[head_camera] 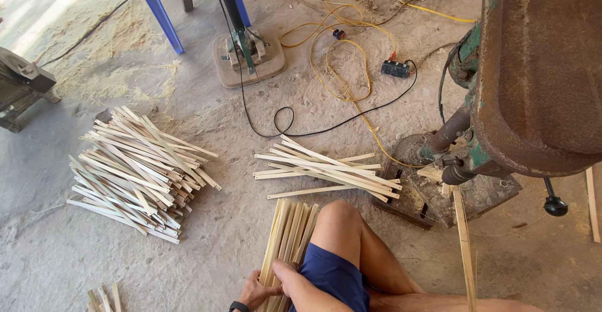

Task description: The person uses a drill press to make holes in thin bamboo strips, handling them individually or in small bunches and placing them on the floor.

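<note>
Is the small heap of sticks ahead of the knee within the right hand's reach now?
Probably not yet: the right hand grips the bundle of slats with the left hand. The small heap lies unobstructed beyond the raised knee.

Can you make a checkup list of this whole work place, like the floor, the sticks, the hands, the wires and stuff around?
Surface: dusty concrete floor with sawdust.
Job's things: a bundle of pale sticks stands tilted by the knee.
Clutter: a big stick pile at left, a smaller pile in the middle, a few sticks at the bottom left, one long stick leaning at the machine.
Grippers: left hand and right hand both grip the bundle's lower end.
Cables: yellow cord and black cord loop over the floor to a black plug box.
Surroundings: rusty machine, fan base, blue chair legs.
</note>
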